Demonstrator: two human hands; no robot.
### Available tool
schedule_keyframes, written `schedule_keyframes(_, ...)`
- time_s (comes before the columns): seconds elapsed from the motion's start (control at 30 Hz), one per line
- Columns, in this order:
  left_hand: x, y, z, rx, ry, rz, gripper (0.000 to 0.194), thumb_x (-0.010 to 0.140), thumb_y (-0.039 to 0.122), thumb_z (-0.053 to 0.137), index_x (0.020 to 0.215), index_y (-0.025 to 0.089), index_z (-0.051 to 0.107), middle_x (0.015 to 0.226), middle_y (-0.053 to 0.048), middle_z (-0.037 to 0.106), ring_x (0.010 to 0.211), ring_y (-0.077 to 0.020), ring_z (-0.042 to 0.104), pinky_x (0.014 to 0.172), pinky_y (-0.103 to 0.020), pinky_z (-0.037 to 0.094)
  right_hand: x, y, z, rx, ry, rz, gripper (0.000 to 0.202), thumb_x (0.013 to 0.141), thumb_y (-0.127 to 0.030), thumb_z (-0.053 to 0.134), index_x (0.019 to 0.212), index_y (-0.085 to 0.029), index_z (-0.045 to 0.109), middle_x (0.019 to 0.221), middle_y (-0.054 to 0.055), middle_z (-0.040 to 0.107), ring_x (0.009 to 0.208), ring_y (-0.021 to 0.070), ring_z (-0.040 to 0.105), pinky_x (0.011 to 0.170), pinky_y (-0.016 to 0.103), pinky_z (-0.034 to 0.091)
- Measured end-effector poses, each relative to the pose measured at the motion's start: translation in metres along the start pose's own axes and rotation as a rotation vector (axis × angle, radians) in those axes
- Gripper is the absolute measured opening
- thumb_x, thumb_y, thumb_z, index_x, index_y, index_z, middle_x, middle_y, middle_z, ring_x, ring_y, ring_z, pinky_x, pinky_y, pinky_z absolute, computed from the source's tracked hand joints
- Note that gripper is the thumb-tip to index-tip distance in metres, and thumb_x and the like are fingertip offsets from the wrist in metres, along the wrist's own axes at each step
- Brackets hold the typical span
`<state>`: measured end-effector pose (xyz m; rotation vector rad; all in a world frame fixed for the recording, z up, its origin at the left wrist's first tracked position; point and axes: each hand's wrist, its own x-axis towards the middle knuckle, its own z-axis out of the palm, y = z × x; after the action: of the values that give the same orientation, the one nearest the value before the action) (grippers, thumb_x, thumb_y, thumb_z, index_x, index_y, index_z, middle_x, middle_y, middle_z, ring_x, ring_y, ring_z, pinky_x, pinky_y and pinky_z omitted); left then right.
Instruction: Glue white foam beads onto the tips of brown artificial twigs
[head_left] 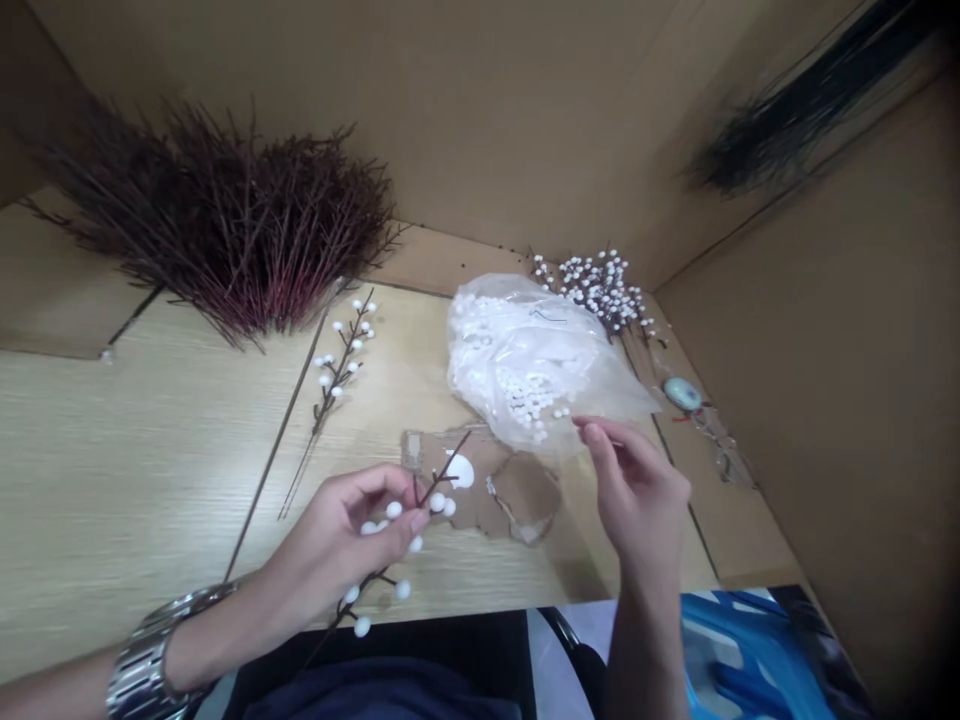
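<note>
My left hand (352, 525) pinches a thin brown twig (447, 472) with white foam berries on its side shoots. Bare shoot tips show above the fingers, and more berries hang below the hand. At the front edge of the plastic bag (517, 335), full of loose white berries (529, 395), is my right hand (641, 490). Its thumb and fingertips are pressed together; whatever lies between them is too small to make out. Between the hands lies a torn cardboard piece (431, 450) with a white blob of glue (460, 470) on it.
A finished-looking berry twig (341, 370) lies left of the bag. Behind it stands a large bundle of bare twigs (255, 220). Several berried twigs (600, 285) lie behind the bag, and a pale oval object (682, 393) sits to the right. Cardboard walls (525, 130) enclose the table.
</note>
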<state>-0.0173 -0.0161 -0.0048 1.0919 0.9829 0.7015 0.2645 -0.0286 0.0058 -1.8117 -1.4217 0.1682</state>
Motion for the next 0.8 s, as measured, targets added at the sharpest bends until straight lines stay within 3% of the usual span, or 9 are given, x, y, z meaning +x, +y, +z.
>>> schedule_keyframes(0.07,0.0,-0.002,0.001,0.029,-0.014,0.015,0.017,0.083,0.028,0.072,0.074,0.019,0.061,0.079,-0.001,0.062,0.072,-0.0158,0.057,0.064,-0.025,0.045,0.024,0.027,-0.003,-0.228,-0.123,-0.047,0.03,0.096,-0.038,0.055,0.097,-0.017,0.075,0.103,0.012,0.078,0.097,0.0272,0.072,0.089,0.041,0.055)
schedule_keyframes(0.2,0.003,-0.005,0.0,0.08,-0.019,0.054,0.017,0.085,0.03,0.071,0.075,0.019,0.062,0.08,-0.002,0.063,0.073,-0.0169,0.057,0.066,-0.027,0.046,0.047,0.053,0.007,-0.314,-0.272,-0.045,0.03,0.093,-0.037,0.058,0.099,-0.015,0.076,0.099,0.014,0.078,0.094,0.029,0.071,0.09,0.042,0.053)
schedule_keyframes(0.33,0.004,-0.009,-0.001,0.053,-0.028,0.064,0.02,0.085,0.032,0.072,0.075,0.019,0.062,0.079,-0.002,0.064,0.076,-0.0179,0.059,0.069,-0.027,0.047,0.05,0.05,0.013,-0.376,-0.352,-0.031,0.035,0.095,-0.04,0.055,0.106,-0.014,0.076,0.105,0.016,0.078,0.095,0.0303,0.07,0.087,0.041,0.05)
schedule_keyframes(0.5,0.002,-0.007,-0.002,0.024,-0.057,0.037,0.019,0.086,0.031,0.073,0.076,0.018,0.063,0.079,-0.001,0.062,0.075,-0.0167,0.058,0.069,-0.026,0.047,0.061,0.049,0.014,-0.423,-0.416,-0.027,0.028,0.095,-0.035,0.055,0.104,-0.018,0.076,0.099,0.013,0.078,0.09,0.0282,0.07,0.081,0.036,0.047)
schedule_keyframes(0.67,0.003,-0.008,-0.003,0.008,-0.068,0.054,0.02,0.089,0.03,0.071,0.077,0.018,0.061,0.079,0.001,0.06,0.075,-0.0157,0.056,0.07,-0.025,0.045,0.076,0.057,0.018,-0.425,-0.438,-0.041,0.02,0.091,-0.023,0.056,0.093,-0.019,0.075,0.092,0.011,0.078,0.087,0.0237,0.068,0.078,0.031,0.045)
schedule_keyframes(0.8,0.004,-0.01,-0.004,0.006,-0.061,0.081,0.019,0.09,0.029,0.071,0.078,0.018,0.062,0.082,-0.001,0.062,0.079,-0.0166,0.057,0.072,-0.027,0.045,0.078,0.054,0.017,-0.418,-0.406,-0.045,0.015,0.088,-0.024,0.058,0.088,-0.018,0.072,0.086,0.009,0.076,0.08,0.0212,0.066,0.072,0.029,0.044)
